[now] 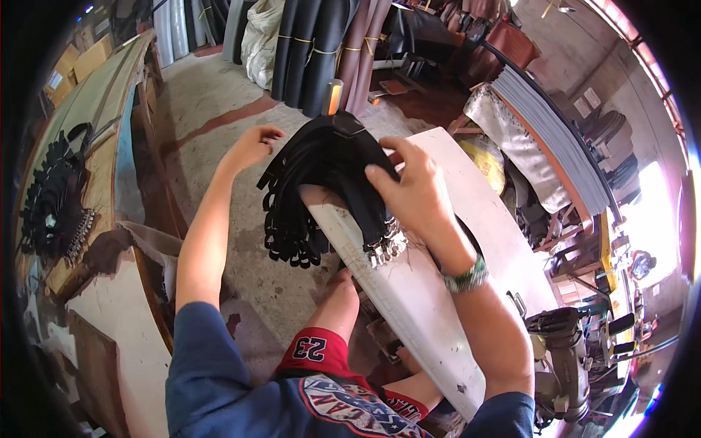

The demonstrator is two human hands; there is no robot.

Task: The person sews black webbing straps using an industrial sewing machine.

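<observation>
Over the far corner of a long white bench [500, 252] with a flat, smooth top: one thick bundle of black straps [328, 150], matte and flexible, bent into an arch. Strap ends hang down both sides; those at left finish in dark loops, those at right in small, shiny silver-coloured metal fittings [387, 246]. Just behind the arch, one upright orange-and-silver rod-like piece [334, 98].

Hands: two, both bare. Left hand [255, 148] raised just beside the bundle's left flank, fingers loosely bent, holding nothing; forearm nearly upright. Right hand [420, 182] at the right flank, thumb and forefinger parted and against the straps; cannot tell whether it pinches any. One green-and-white wristband [466, 276] on the right wrist.

Counts: individual straps overlap too closely to number. A second, similar black strap bundle [51, 201], one, lies on the wooden table [102, 171] at left. Beyond the bench: one wrinkled whitish sack [263, 44], and at least two tall black rolls [314, 55] of sheet material, standing, tied with yellowish cord.
</observation>
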